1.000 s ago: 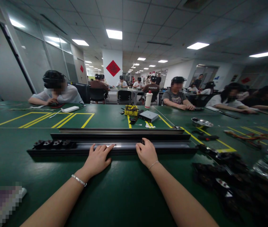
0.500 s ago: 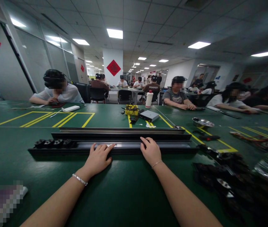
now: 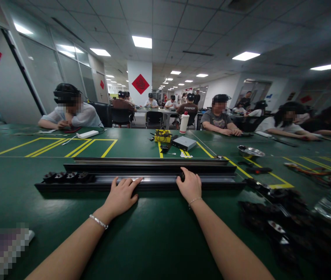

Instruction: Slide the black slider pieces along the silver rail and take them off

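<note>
1. My left hand (image 3: 120,196) lies flat and open on the long black rail (image 3: 154,179), holding nothing.
2. My right hand (image 3: 189,186) curls over the same rail; whether it grips anything I cannot tell.
3. The rail lies crosswise on the green table (image 3: 154,233).

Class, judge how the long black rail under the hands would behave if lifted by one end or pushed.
The long black rail runs dead straight, so probably stiff. Being so long, it would likely swing awkwardly lifted by one end. Lying flat on the green table, it should slide, not roll.
</note>
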`<state>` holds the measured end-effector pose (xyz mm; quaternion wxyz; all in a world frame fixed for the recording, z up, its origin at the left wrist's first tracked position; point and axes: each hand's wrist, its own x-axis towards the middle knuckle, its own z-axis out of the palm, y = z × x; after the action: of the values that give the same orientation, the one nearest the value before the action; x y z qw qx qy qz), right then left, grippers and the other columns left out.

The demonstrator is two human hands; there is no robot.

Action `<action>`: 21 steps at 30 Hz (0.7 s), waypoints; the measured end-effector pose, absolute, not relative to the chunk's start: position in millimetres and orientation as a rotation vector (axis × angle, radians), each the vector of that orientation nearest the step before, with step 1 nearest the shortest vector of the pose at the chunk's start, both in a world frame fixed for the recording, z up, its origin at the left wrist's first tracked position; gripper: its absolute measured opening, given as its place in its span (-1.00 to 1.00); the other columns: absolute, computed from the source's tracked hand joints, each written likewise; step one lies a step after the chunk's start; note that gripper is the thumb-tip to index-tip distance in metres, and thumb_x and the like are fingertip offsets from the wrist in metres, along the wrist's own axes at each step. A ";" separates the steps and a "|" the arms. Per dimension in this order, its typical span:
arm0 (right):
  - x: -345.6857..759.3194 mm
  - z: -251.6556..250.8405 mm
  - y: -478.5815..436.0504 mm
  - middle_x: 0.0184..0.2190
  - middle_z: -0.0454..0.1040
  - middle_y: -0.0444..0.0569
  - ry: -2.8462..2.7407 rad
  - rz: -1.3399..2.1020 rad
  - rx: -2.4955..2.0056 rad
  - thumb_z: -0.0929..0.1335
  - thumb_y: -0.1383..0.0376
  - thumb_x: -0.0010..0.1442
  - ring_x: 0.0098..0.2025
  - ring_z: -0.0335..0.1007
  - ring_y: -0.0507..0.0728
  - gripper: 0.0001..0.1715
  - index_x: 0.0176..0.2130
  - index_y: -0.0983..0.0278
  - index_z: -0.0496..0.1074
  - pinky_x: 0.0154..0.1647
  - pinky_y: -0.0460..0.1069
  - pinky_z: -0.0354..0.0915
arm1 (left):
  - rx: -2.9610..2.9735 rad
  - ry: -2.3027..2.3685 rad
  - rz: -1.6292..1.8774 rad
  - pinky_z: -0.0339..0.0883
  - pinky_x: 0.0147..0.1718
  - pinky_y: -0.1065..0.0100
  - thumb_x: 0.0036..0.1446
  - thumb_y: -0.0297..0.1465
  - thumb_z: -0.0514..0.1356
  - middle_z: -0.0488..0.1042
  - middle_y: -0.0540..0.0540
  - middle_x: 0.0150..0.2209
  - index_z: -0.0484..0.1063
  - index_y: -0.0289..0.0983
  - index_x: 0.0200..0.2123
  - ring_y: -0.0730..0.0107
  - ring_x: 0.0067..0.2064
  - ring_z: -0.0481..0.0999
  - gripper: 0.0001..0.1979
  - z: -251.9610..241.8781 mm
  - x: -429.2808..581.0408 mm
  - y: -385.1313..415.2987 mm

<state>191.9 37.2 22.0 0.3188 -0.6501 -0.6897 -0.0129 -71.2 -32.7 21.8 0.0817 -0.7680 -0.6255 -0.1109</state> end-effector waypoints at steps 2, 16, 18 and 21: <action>191.6 22.7 36.9 -0.08 0.44 0.02 -1.806 -0.031 -1.709 0.23 0.23 0.11 0.00 0.28 0.14 -0.51 0.05 0.23 0.32 0.16 0.12 -0.07 | -2.298 -1.861 -0.336 -0.22 0.15 -0.07 0.08 -0.28 0.03 0.40 -0.09 -0.10 0.08 -0.05 0.21 0.18 0.00 0.31 -0.42 21.6 -71.6 -32.8; 190.9 23.6 37.3 -0.12 0.46 0.04 -1.762 -0.026 -1.732 0.24 0.26 0.08 -0.02 0.31 0.18 -0.47 0.07 0.30 0.27 0.15 0.11 -0.05 | -2.298 -1.854 -0.354 -0.22 0.15 -0.09 0.07 -0.30 0.03 0.40 -0.10 -0.10 0.09 -0.06 0.20 0.17 0.01 0.31 -0.42 23.1 -70.4 -34.0; 191.2 23.4 37.6 -0.12 0.46 0.03 -1.751 -0.018 -1.725 0.24 0.28 0.08 -0.03 0.31 0.17 -0.46 0.07 0.30 0.25 0.14 0.10 -0.04 | -2.296 -1.856 -0.353 -0.21 0.15 -0.08 0.07 -0.30 0.03 0.40 -0.10 -0.10 0.09 -0.06 0.20 0.17 0.01 0.32 -0.42 23.3 -70.2 -34.0; 191.9 22.4 38.0 -0.11 0.46 0.04 -1.733 -0.010 -1.714 0.23 0.31 0.07 -0.04 0.32 0.16 -0.44 0.09 0.32 0.22 0.12 0.08 -0.03 | -2.298 -1.866 -0.341 -0.22 0.15 -0.07 0.08 -0.30 0.03 0.40 -0.10 -0.09 0.08 -0.05 0.21 0.17 0.01 0.31 -0.42 23.3 -70.3 -33.7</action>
<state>191.9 38.0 22.4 0.3449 -0.6600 -0.6674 -0.0039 -70.3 -33.7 23.3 0.0806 -0.7687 -0.6241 -0.1142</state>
